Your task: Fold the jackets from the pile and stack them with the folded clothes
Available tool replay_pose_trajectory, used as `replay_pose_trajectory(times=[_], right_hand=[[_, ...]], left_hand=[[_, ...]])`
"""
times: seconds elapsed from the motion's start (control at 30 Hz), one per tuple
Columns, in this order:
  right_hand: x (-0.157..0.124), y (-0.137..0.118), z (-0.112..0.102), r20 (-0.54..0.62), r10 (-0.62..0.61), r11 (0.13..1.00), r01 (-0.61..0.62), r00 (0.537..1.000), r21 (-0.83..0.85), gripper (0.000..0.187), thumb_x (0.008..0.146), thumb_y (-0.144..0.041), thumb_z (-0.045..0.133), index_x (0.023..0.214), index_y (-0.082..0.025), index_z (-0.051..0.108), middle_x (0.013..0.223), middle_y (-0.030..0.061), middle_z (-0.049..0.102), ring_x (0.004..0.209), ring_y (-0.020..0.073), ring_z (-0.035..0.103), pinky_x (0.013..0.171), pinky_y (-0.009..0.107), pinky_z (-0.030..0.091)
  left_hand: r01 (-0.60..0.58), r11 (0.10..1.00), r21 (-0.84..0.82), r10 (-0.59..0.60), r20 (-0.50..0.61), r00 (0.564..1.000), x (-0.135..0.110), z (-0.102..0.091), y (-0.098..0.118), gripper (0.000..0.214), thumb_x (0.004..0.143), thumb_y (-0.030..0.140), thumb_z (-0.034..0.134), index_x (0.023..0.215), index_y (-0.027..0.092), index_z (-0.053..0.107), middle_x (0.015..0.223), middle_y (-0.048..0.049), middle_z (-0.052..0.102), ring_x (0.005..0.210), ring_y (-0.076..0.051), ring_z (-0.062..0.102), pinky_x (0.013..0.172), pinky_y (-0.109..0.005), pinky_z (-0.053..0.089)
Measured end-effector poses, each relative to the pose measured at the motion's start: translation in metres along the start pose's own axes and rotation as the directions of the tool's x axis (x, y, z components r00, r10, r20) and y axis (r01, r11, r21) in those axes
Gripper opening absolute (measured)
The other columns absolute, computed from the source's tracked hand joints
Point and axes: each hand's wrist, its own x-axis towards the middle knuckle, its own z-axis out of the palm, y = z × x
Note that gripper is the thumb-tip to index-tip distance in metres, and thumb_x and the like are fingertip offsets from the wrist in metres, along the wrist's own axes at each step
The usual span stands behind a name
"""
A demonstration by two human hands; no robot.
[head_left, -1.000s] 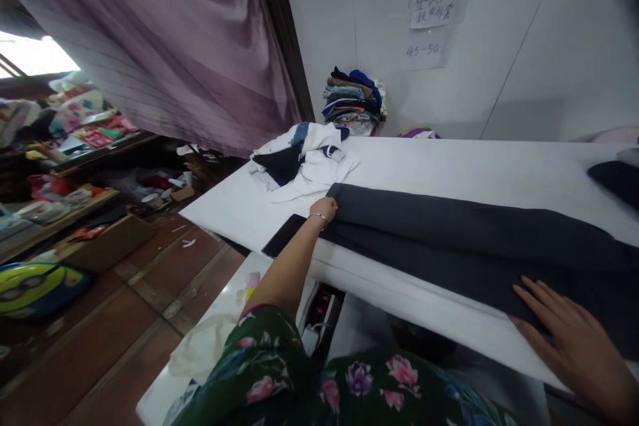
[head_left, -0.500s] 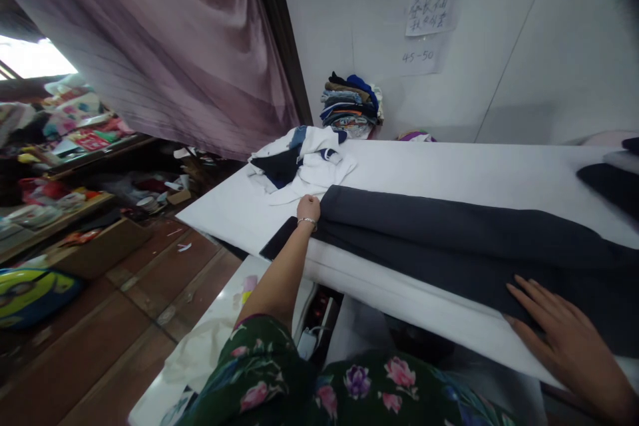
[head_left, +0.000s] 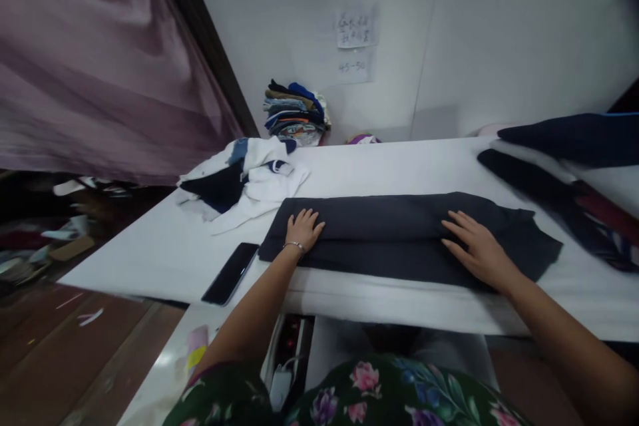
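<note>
A dark grey garment (head_left: 379,219), long like a pair of trousers, lies lengthwise along the front of the white table (head_left: 399,170). On its left end rests my left hand (head_left: 303,229), fingers spread over the cloth, a bracelet at the wrist. My right hand (head_left: 474,249) lies flat on the garment further right, its fingers stretched out. A lengthwise fold line runs between the two hands. Just left of the garment is a black phone (head_left: 231,273) at the table's front edge.
Crumpled white and navy clothes (head_left: 249,176) lie on the table's left. A stack of folded clothes (head_left: 294,113) stands by the wall. Dark garments (head_left: 574,140) lie at the right. Paper notes (head_left: 356,43) hang on the wall; a pink curtain (head_left: 100,46) hangs left.
My left hand has gone from a closed grip at the garment's left end to lying spread on it. My right hand stays flat on the cloth. The view has turned right.
</note>
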Motion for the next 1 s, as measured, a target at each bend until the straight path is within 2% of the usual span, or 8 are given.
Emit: replay_pose_trajectory(times=[0.17,0.3,0.43,0.53,0.67,0.83,0.9,1.0], right_hand=[[0.008,0.019,0.024,0.136,0.124,0.975,-0.095,0.983,-0.201,0.051,0.089,-0.044,0.042,0.132,-0.018,0.052,0.142,0.0133,0.046,0.135,0.0307,0.035,0.108,0.056,0.027],[0.007,0.020,0.021,0.164,0.145,0.986,-0.130,0.976,-0.103,0.048,0.088,-0.046,0.044,0.128,-0.022,0.057,0.140,0.0100,0.049,0.134,0.0286,0.037,0.109,0.054,0.026],[0.025,0.030,0.003,0.063,0.156,0.984,-0.161,0.986,0.075,0.044,0.089,-0.047,0.043,0.120,-0.022,0.063,0.133,0.0083,0.056,0.129,0.0253,0.045,0.108,0.047,0.034],[0.049,0.046,-0.007,-0.029,0.214,0.977,-0.214,0.976,0.012,0.044,0.088,-0.043,0.045,0.119,-0.018,0.063,0.134,0.0111,0.055,0.129,0.0257,0.044,0.109,0.043,0.034],[0.080,0.069,-0.007,0.022,0.369,0.921,-0.363,0.929,-0.142,0.049,0.089,-0.043,0.044,0.126,-0.014,0.058,0.135,0.0142,0.053,0.130,0.0286,0.042,0.106,0.044,0.035],[0.090,0.084,0.006,0.169,0.562,0.825,-0.532,0.810,-0.194,0.054,0.088,-0.048,0.044,0.130,-0.015,0.053,0.130,0.0135,0.058,0.120,0.0291,0.052,0.097,0.041,0.042],[0.087,0.086,0.012,0.158,0.572,0.818,-0.543,0.805,-0.192,0.051,0.088,-0.048,0.045,0.125,-0.016,0.057,0.126,0.0132,0.060,0.116,0.0288,0.055,0.094,0.039,0.043],[0.080,0.087,0.017,0.081,0.576,0.812,-0.558,0.814,-0.168,0.047,0.087,-0.048,0.045,0.119,-0.018,0.060,0.120,0.0114,0.063,0.109,0.0274,0.058,0.090,0.036,0.044]], left_hand=[[0.003,0.999,0.041,-0.004,0.012,1.000,0.000,-0.003,-0.002,0.047,0.095,0.044,0.035,0.135,0.024,0.049,0.146,-0.0058,0.042,0.138,-0.025,0.030,0.111,-0.051,0.021],[0.042,0.999,0.011,-0.043,0.088,0.995,0.007,-0.010,-0.005,0.048,0.093,0.045,0.039,0.134,0.025,0.050,0.147,-0.0049,0.041,0.139,-0.025,0.029,0.112,-0.051,0.022],[0.095,0.995,-0.032,-0.088,0.187,0.978,0.027,-0.022,-0.006,0.045,0.091,0.048,0.043,0.126,0.024,0.058,0.142,-0.0060,0.048,0.135,-0.026,0.036,0.109,-0.050,0.027],[0.068,0.997,-0.044,-0.060,0.152,0.986,0.046,-0.026,0.001,0.045,0.092,0.044,0.042,0.128,0.022,0.057,0.141,-0.0073,0.049,0.133,-0.025,0.039,0.109,-0.048,0.029],[-0.005,0.999,-0.049,0.012,0.152,0.988,0.070,-0.017,0.017,0.044,0.094,0.036,0.038,0.134,0.022,0.050,0.146,-0.0069,0.043,0.136,-0.023,0.034,0.110,-0.047,0.026],[-0.012,0.999,-0.039,0.018,0.177,0.984,0.093,-0.002,0.031,0.045,0.094,0.036,0.035,0.137,0.025,0.045,0.148,-0.0064,0.039,0.139,-0.024,0.028,0.110,-0.048,0.024],[0.000,0.999,-0.036,0.006,0.183,0.983,0.098,0.002,0.033,0.046,0.094,0.037,0.035,0.137,0.023,0.045,0.143,-0.0085,0.045,0.135,-0.024,0.034,0.109,-0.048,0.025],[0.013,1.000,-0.021,-0.010,0.146,0.989,0.102,0.003,0.035,0.041,0.093,0.039,0.039,0.126,0.021,0.055,0.130,-0.0106,0.057,0.124,-0.024,0.047,0.106,-0.044,0.029]])
